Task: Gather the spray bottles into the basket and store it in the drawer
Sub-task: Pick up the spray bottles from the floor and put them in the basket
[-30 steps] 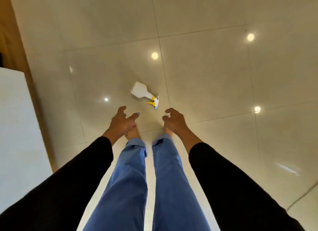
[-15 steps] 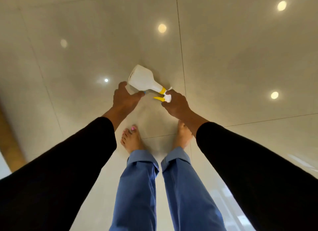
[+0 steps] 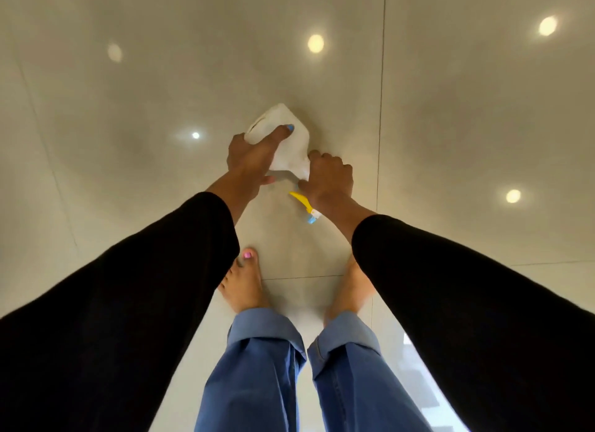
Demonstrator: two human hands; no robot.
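Observation:
A white spray bottle (image 3: 294, 148) with a yellow trigger and a blue nozzle tip is held low over the glossy floor, in front of my bare feet. My left hand (image 3: 254, 153) wraps the bottle's wide body, thumb lying across its top. My right hand (image 3: 328, 178) is closed around the neck, and the yellow trigger (image 3: 302, 201) sticks out below it toward me. I cannot tell whether the bottle's base touches the tiles. No basket or drawer is in view.
Large beige floor tiles (image 3: 467, 125) with thin grout lines fill the view, with ceiling lights mirrored in them. My bare feet (image 3: 246, 283) and blue trouser legs stand just behind the bottle.
Both hands reached down to the bottle lying on the floor and closed on it: left on the body, right on the neck. The bottle has swung so its nozzle points toward me.

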